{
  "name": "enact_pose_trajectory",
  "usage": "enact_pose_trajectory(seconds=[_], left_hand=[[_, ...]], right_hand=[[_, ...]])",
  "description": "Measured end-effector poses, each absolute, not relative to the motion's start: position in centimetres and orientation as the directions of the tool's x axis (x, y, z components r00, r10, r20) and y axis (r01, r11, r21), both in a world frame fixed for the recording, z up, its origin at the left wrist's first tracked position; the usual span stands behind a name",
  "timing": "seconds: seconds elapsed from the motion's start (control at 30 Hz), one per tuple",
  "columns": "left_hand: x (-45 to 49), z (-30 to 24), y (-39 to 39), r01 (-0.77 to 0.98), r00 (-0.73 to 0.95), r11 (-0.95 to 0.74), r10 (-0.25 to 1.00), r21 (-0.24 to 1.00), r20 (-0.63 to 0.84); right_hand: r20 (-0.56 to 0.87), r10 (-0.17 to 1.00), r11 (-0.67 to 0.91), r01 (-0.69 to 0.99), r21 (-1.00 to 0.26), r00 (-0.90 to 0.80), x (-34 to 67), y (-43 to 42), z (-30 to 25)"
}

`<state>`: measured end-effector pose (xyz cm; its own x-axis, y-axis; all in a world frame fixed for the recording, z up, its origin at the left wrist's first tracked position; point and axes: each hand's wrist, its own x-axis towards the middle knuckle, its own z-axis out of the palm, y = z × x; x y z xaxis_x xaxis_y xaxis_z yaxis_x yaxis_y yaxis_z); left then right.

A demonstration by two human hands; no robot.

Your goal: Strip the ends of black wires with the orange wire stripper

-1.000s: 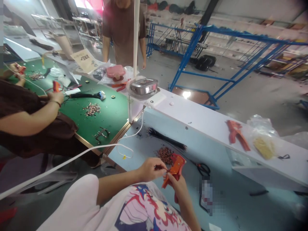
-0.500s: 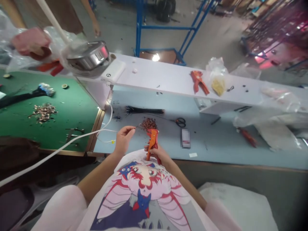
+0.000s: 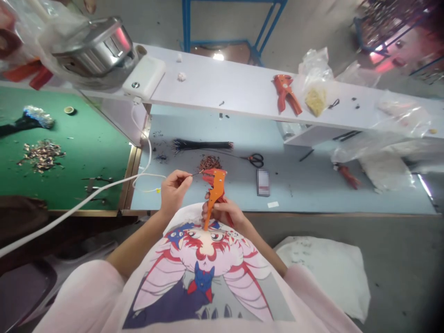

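My left hand pinches a thin dark wire, whose far end reaches the jaws of an orange and red wire stripper. Around the stripper's handles my right hand is closed, jaws pointing away from me and to the left. I cannot tell whether the jaws grip the wire. Just beyond them lies a pile of small copper-coloured scraps. A bundle of black wires rests on the blue work surface behind the pile. Black-handled scissors lie to its right.
A phone-like rectangle, blurred out, lies near a white label. On the white shelf rests a second stripper beside a bag of yellow bits. A white cable crosses the left side, over a green mat.
The stripper has turned, its jaws now swung left to the wire's end. My left hand still pinches the wire. The camera view has shifted, so the bench sits higher in the picture.
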<state>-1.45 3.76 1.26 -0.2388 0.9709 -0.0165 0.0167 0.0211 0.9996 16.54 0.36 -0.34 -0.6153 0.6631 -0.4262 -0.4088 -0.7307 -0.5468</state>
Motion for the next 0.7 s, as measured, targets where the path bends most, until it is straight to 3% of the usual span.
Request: enact_pose_trajectory(seconds=[0.2,0.5,0.7], left_hand=[[-1.2,1.4,3.3,0.040,-0.148,-0.078,0.986,0.996,0.083],[-1.3,1.4,3.2,0.067,-0.099,-0.112,0.988,0.991,0.118],[-1.6,1.5,3.4,0.252,-0.093,-0.218,0.964,0.943,0.248]], right_hand=[[-0.349,0.600,-0.742,-0.339,-0.578,-0.720,16.6,0.3,1.6],[-0.352,0.596,-0.733,-0.309,-0.607,-0.722,16.7,0.2,2.2],[-0.288,0.620,-0.707,-0.360,-0.609,-0.730,16.7,0.1,1.5]])
